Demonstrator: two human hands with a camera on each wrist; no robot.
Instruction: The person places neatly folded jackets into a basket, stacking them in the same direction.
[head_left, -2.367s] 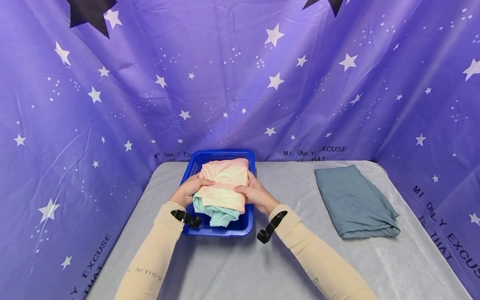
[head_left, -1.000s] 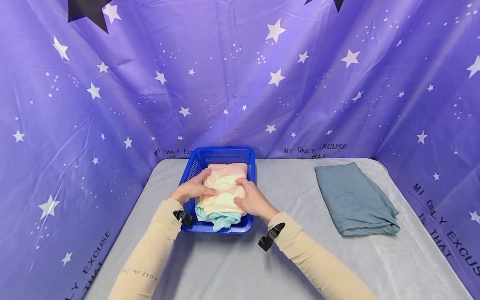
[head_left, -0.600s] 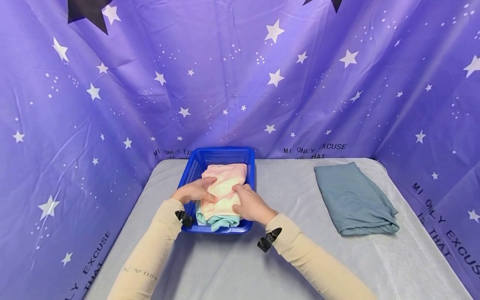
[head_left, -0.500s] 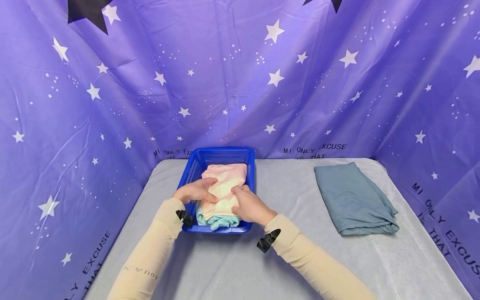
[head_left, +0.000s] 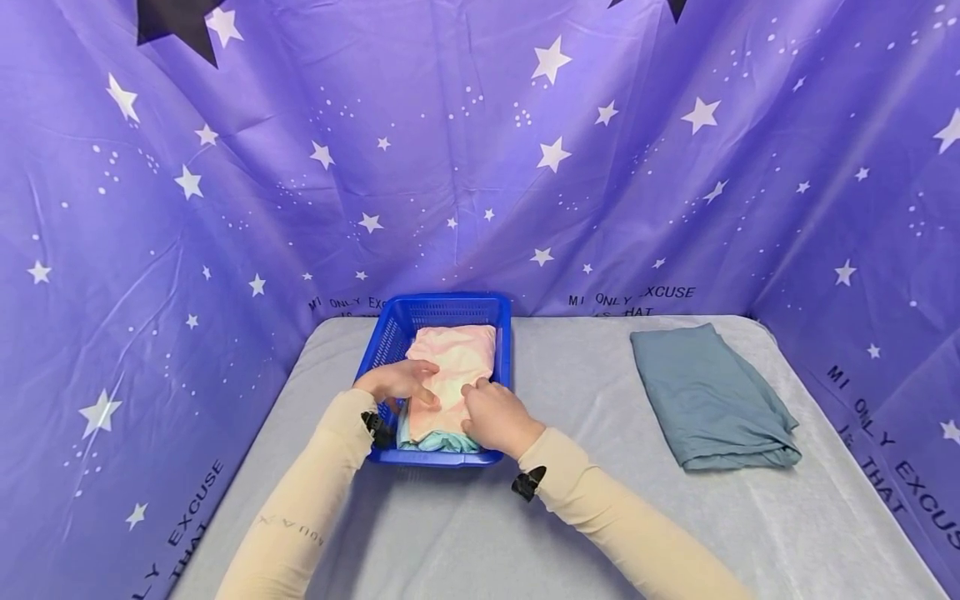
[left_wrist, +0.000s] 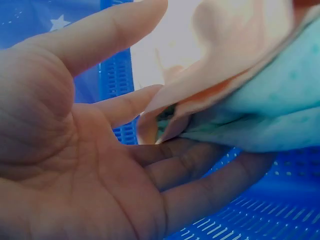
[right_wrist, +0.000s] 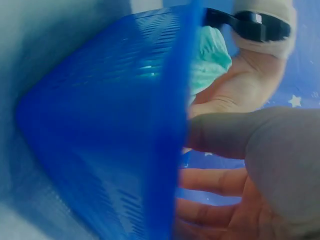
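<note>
A folded pale pink cloth (head_left: 453, 346) lies over a mint-green cloth (head_left: 442, 442) inside a blue plastic basket (head_left: 450, 459). My left hand (head_left: 397, 382) is at the pink cloth's left side, thumb over the top. In the left wrist view, that hand (left_wrist: 110, 165) has its fingers extended beneath the cloth edges, thumb apart. At the right side of the stack is my right hand (head_left: 498, 419), fingertips touching the pink cloth. In the right wrist view, the right hand (right_wrist: 285, 160) shows straight thumb and fingers; the basket rim hides their tips.
A folded grey-blue cloth (head_left: 708, 400) lies at the right of the table (head_left: 570, 517), which has a grey cover. Purple star-printed curtains (head_left: 450, 167) enclose the back and sides. Each wrist carries a black strap (head_left: 529, 482).
The pink and mint cloths have settled lower in the basket, and the mint edge looks tucked in. Both hands have shifted toward the stack's near end, the right one turning its knuckles upward.
</note>
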